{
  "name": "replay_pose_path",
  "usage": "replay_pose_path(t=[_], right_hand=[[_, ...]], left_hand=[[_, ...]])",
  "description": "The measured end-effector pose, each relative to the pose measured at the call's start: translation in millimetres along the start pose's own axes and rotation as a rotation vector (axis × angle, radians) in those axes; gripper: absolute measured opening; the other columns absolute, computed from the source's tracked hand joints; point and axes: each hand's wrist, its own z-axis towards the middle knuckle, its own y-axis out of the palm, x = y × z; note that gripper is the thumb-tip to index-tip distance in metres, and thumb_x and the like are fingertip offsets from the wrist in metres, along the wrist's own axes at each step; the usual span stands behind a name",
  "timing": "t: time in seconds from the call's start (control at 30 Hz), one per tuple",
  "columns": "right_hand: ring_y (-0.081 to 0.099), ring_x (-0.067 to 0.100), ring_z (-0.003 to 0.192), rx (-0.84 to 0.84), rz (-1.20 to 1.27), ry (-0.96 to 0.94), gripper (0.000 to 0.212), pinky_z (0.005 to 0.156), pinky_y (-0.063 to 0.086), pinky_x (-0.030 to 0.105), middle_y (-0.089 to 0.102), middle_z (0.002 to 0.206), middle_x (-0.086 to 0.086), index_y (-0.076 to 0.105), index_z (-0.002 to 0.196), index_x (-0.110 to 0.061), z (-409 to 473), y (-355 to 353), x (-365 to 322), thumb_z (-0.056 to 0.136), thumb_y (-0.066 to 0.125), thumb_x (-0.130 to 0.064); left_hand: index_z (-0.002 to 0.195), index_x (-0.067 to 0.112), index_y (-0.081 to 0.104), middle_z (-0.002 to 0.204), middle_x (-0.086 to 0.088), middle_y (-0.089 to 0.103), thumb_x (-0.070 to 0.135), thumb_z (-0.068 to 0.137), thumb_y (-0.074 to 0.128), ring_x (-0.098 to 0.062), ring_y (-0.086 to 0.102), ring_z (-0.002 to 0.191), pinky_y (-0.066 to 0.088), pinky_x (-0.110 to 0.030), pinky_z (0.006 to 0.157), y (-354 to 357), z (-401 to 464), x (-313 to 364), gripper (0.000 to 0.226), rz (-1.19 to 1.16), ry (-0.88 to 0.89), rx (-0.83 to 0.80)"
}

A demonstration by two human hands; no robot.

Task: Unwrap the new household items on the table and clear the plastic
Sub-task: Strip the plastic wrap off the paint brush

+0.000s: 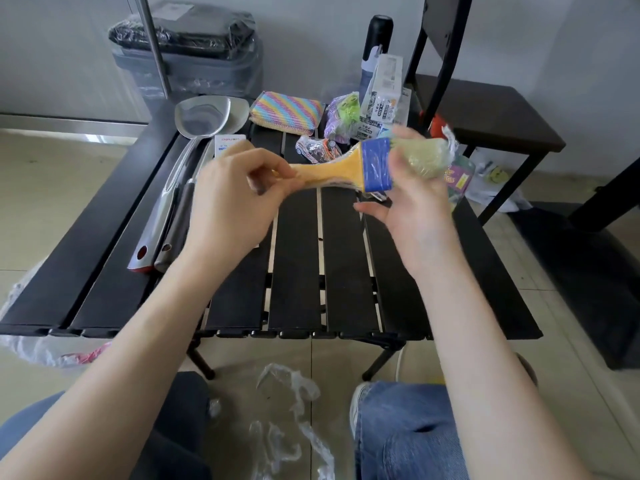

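So, wrapped brush point(349, 168) held above tabletop point(298, 258) middle: left hand point(232, 199) pinching handle-end plastic, right hand point(412, 195) gripping bristle end. Spatulas point(180, 174) along left edge, loose plastic point(291, 403) on floor.

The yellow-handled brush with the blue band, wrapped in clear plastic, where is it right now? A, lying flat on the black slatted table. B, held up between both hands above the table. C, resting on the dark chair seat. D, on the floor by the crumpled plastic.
B: the yellow-handled brush with the blue band is off the black slatted table, the left hand pinching its handle end and the right hand gripping the plastic-covered bristles.
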Motion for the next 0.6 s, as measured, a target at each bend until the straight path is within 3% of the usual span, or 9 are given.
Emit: replay_pose_path(t=[0.1, 0.17, 0.23, 0.33, 0.47, 0.6], right_hand=[[0.066, 0.021, 0.101, -0.054, -0.023, 0.05, 0.043, 0.07, 0.056, 0.038, 0.066, 0.114, 0.005, 0.058, 0.119, -0.02, 1.5, -13.4, -11.6, 0.086, 0.055, -0.048], [0.069, 0.018, 0.097, -0.133, -0.256, 0.053, 0.035, 0.075, 0.057, 0.04, 0.072, 0.103, 0.0, 0.065, 0.109, -0.022, 2.4, -18.6, -15.5, 0.083, 0.061, -0.045], [0.071, 0.016, 0.09, -0.279, -0.54, 0.1, 0.034, 0.07, 0.058, 0.037, 0.072, 0.102, -0.001, 0.066, 0.11, -0.026, 0.5, -17.0, -14.8, 0.079, 0.07, -0.039], [0.073, 0.019, 0.077, -0.398, -0.766, 0.188, 0.045, 0.062, 0.059, 0.035, 0.072, 0.101, -0.004, 0.061, 0.122, -0.029, -4.3, -10.3, -6.7, 0.08, 0.075, -0.032], [0.069, 0.017, 0.061, -0.316, -0.84, 0.101, 0.037, 0.051, 0.051, 0.026, 0.071, 0.089, -0.007, 0.065, 0.117, -0.031, -3.0, -11.0, -3.2, 0.081, 0.075, -0.028], [0.06, 0.008, 0.053, -0.21, -0.779, 0.048, 0.031, 0.042, 0.039, 0.015, 0.07, 0.084, -0.002, 0.069, 0.11, -0.023, 0.1, -11.5, -3.5, 0.08, 0.076, -0.02]], left_hand=[[0.081, 0.018, 0.068, 0.084, 0.009, 0.055, 0.021, 0.078, 0.075, -0.005, 0.052, 0.071, 0.036, -0.007, 0.067, -4.6, 2.0, -6.1, 0.007, 0.06, 0.064, 0.052], [0.08, 0.015, 0.068, 0.087, 0.008, 0.054, 0.018, 0.078, 0.073, -0.01, 0.052, 0.076, 0.039, -0.016, 0.07, -2.5, 1.2, -8.2, 0.007, 0.091, 0.102, 0.071], [0.081, 0.012, 0.066, 0.089, 0.008, 0.051, 0.016, 0.078, 0.072, -0.012, 0.049, 0.077, 0.038, -0.024, 0.069, 1.4, 0.0, -10.1, 0.007, 0.135, 0.159, 0.074], [0.081, 0.009, 0.064, 0.088, 0.007, 0.053, 0.011, 0.079, 0.07, -0.011, 0.044, 0.077, 0.035, -0.02, 0.069, 3.9, -0.9, -12.4, 0.007, 0.164, 0.227, 0.059], [0.083, 0.007, 0.059, 0.087, 0.006, 0.055, 0.01, 0.083, 0.067, -0.004, 0.038, 0.082, 0.032, -0.006, 0.073, 3.9, -1.7, -10.2, 0.008, 0.099, 0.29, 0.016], [0.087, 0.008, 0.058, 0.095, -0.003, 0.058, 0.013, 0.086, 0.063, -0.011, 0.043, 0.086, 0.036, -0.018, 0.075, 5.8, -2.2, -14.4, 0.008, 0.118, 0.304, -0.01]])
